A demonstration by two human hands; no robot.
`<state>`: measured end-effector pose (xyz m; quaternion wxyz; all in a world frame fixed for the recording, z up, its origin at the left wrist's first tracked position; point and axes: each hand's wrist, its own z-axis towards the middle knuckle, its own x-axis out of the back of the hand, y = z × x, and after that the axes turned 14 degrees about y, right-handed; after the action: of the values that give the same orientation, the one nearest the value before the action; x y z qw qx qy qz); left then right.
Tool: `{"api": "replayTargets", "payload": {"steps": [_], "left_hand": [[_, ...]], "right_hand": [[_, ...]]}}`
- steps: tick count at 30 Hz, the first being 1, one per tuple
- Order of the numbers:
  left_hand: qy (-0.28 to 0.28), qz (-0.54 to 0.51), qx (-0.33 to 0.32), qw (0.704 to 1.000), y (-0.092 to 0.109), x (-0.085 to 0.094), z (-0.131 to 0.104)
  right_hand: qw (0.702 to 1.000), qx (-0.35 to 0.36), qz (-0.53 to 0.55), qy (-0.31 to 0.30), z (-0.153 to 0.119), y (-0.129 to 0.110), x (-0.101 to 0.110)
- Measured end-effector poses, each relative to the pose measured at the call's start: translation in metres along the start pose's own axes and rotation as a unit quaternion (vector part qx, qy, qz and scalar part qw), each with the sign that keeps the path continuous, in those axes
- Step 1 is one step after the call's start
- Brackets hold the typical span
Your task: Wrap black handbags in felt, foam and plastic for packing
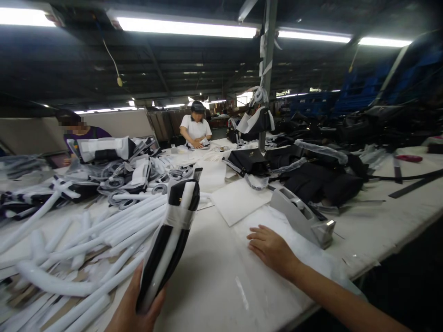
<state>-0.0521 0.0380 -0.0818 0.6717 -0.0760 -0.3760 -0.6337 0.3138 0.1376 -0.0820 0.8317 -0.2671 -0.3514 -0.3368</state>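
My left hand (pixel 138 299) is wrapped round the lower end of a black bag piece (pixel 173 221), which is held up at a slant over the table. A white tube runs along its middle and a clear band crosses its upper part. To the right, my right hand (pixel 268 249) has its fingers apart and holds nothing. It is over thin white sheeting (pixel 311 265), just left of a grey tape dispenser (pixel 301 216). A flat white sheet (pixel 238 198) lies beyond that hand.
White tubes (pixel 131 221) are heaped at the left, with wrapped bag parts behind them. Black bags (pixel 321 182) lie at the back right. A post (pixel 268 69) rises from the table. Two people are across it, one in a white shirt (pixel 195 129). The table edge (pixel 391 253) runs along the right.
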Motion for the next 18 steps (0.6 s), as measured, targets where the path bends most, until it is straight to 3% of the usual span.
{"api": "replayTargets", "payload": {"steps": [3,5,10,14,18], "left_hand": [[-0.010,-0.016,0.026,0.999,0.008,0.005,0.003],[-0.015,-0.025,0.033,0.999,0.011,0.007,0.003],[-0.014,-0.035,-0.016,0.999,0.008,0.005,0.001],[0.018,-0.063,-0.089,0.994,0.004,-0.003,-0.005],[0.060,-0.049,-0.191,0.979,0.007,-0.011,-0.010]], "right_hand": [[0.996,0.013,0.078,-0.045,-0.005,-0.039,-0.006],[0.990,-0.019,0.121,-0.072,-0.007,-0.056,-0.012],[0.979,-0.117,0.061,-0.157,0.006,-0.074,-0.037],[0.964,-0.043,0.140,-0.223,0.020,-0.083,-0.050],[0.947,0.049,0.231,-0.217,0.029,-0.089,-0.049]]}}
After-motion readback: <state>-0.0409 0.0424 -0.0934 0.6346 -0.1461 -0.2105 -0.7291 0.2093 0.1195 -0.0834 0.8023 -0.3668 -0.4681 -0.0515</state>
